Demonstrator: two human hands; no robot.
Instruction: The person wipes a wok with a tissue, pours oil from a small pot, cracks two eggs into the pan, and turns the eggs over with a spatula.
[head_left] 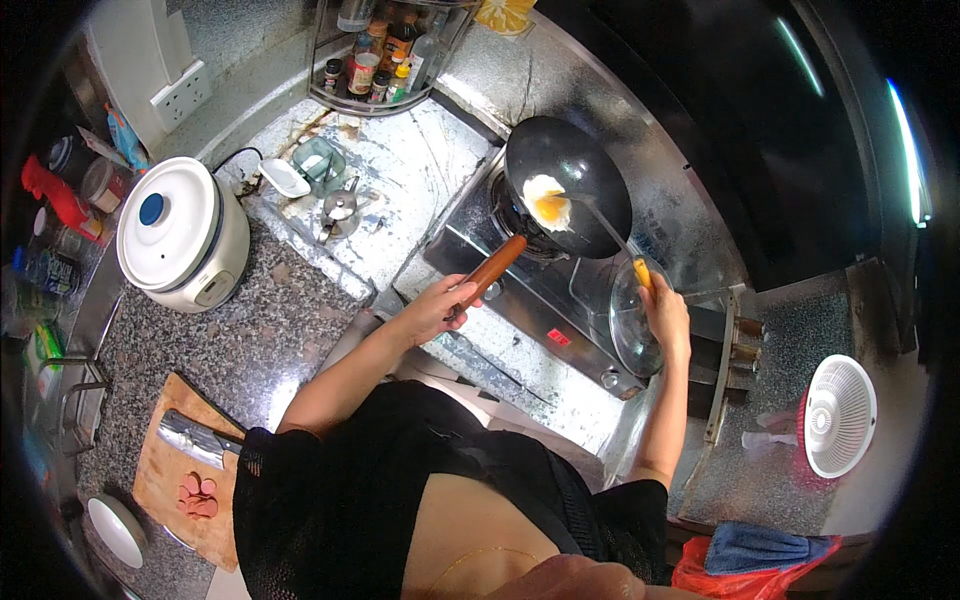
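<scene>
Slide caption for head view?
Left hand grips the wok handle; right hand holds a spatula at an egg in the wok.

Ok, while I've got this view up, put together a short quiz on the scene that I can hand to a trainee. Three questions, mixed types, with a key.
1. What does the left hand grip?
a) the cleaver
b) the wooden handle of the wok
c) the white colander

2. True or false: the egg lies on the cutting board.

3. Fill in the colour: the right hand holds a utensil with a ____ handle.

Key: 1. b; 2. False, it is in the wok; 3. yellow.
</scene>
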